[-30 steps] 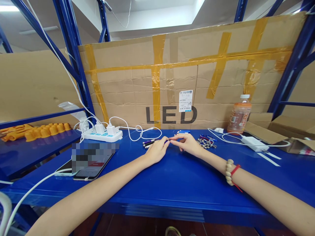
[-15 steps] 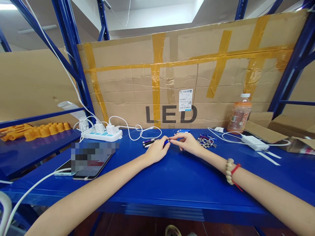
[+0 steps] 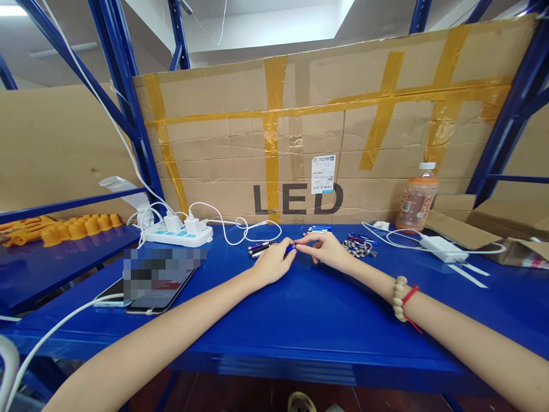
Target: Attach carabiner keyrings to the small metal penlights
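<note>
Both my hands rest far out on the blue table (image 3: 300,309), fingertips meeting. My left hand (image 3: 274,264) is curled around a small blue pen-like flashlight (image 3: 290,248). My right hand (image 3: 328,250) pinches at that flashlight's end, fingers pressed together. Just left of my hands lie a few more small dark flashlights (image 3: 258,248). A pile of metal key rings and clips (image 3: 358,246) lies right of my right hand. Several blue flashlights (image 3: 318,229) lie behind it by the cardboard.
A taped cardboard wall marked LED (image 3: 300,143) backs the table. A white power strip (image 3: 178,233) with chargers and cables sits at the left, phones (image 3: 150,292) nearer me. An orange drink bottle (image 3: 417,199), a white adapter (image 3: 444,249) and open boxes stand right. Orange parts (image 3: 64,229) fill the left shelf.
Hardly anything: my hands stay together at the same spot, with only slight finger movement at the small flashlight. The view shifted a touch.
</note>
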`<state>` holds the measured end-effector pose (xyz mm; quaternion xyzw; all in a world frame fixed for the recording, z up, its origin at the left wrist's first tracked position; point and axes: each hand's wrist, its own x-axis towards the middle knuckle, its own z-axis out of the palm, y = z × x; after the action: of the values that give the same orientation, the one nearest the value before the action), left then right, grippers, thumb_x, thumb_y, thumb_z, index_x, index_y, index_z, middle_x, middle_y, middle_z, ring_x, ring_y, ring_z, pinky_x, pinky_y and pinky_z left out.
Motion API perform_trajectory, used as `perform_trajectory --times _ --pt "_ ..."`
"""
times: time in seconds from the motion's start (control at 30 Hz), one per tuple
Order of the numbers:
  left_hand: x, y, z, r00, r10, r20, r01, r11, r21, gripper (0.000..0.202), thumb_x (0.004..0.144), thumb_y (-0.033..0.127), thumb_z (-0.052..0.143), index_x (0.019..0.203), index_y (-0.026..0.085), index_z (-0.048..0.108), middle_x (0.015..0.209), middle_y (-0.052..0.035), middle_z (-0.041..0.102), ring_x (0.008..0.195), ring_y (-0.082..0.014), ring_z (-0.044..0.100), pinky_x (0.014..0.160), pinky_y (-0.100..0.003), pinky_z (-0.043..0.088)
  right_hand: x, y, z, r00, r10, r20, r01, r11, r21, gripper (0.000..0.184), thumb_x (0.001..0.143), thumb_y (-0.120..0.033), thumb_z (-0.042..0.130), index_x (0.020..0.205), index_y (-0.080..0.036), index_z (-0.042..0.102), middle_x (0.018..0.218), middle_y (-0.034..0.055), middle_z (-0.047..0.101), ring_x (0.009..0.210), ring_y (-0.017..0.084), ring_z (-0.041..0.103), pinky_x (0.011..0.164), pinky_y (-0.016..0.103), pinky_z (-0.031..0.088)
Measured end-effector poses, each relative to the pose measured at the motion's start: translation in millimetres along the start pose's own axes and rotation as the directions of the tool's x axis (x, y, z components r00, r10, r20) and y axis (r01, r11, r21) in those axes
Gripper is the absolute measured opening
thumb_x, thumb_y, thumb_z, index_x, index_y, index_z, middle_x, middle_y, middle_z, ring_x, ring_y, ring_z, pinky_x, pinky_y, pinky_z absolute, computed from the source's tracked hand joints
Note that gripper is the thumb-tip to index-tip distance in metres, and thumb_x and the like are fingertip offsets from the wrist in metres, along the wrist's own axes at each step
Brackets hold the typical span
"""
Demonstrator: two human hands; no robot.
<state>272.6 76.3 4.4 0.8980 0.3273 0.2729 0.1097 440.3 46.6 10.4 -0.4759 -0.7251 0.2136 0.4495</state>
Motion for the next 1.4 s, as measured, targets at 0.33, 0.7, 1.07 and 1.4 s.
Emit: perform_trajectory --times 0.33,0.7,1.07,1.4 --pt "0 0 -0.5 1.000 -0.001 0.007 0.001 1.000 -0.002 0.022 0.084 0.031 0.032 0.096 0.021 0.048 0.088 -0.0028 0.063 0.082 -0.0184 0.060 0.074 -0.030 0.044 1 3 0 1.000 -0.015 0.017 0.015 1.000 0.001 0.033 0.067 -0.043 0.060 0.082 -0.014 0.067 0.085 0.0077 0.065 0.035 0.004 0.046 0.036 0.020 0.039" --pt "1 1 -0.6 1.000 0.000 0.022 0.000 1.000 0.020 0.023 0.084 0.032 0.033 0.097 0.021 0.049 0.089 -0.0029 0.063 0.082 -0.0183 0.060 0.073 -0.029 0.044 2 5 0 0.999 0.027 0.023 -0.027 0.999 0.025 0.034 0.064 -0.044 0.063 0.079 -0.014 0.066 0.083 0.0075 0.065 0.034 0.004 0.046 0.035 0.020 0.038" --pt "1 1 -1.4 0.999 0.008 0.045 -0.011 0.998 0.068 0.023 0.084 0.032 0.033 0.095 0.021 0.050 0.088 -0.0032 0.063 0.082 -0.0185 0.060 0.070 -0.029 0.045 2 9 0 0.999 0.003 0.042 -0.002 1.000 -0.016 0.033 0.064 -0.044 0.062 0.077 -0.014 0.066 0.082 0.0070 0.065 0.035 0.005 0.047 0.034 0.019 0.038" --pt "2 0 -1.3 0.996 0.040 0.077 -0.048 0.993 0.104 0.023 0.084 0.032 0.032 0.095 0.020 0.050 0.089 -0.0037 0.063 0.082 -0.0185 0.059 0.071 -0.029 0.044 1 8 0 0.998 0.007 0.062 -0.006 1.000 -0.016 0.035 0.064 -0.045 0.062 0.077 -0.013 0.066 0.077 0.0056 0.065 0.035 0.004 0.046 0.035 0.019 0.037"
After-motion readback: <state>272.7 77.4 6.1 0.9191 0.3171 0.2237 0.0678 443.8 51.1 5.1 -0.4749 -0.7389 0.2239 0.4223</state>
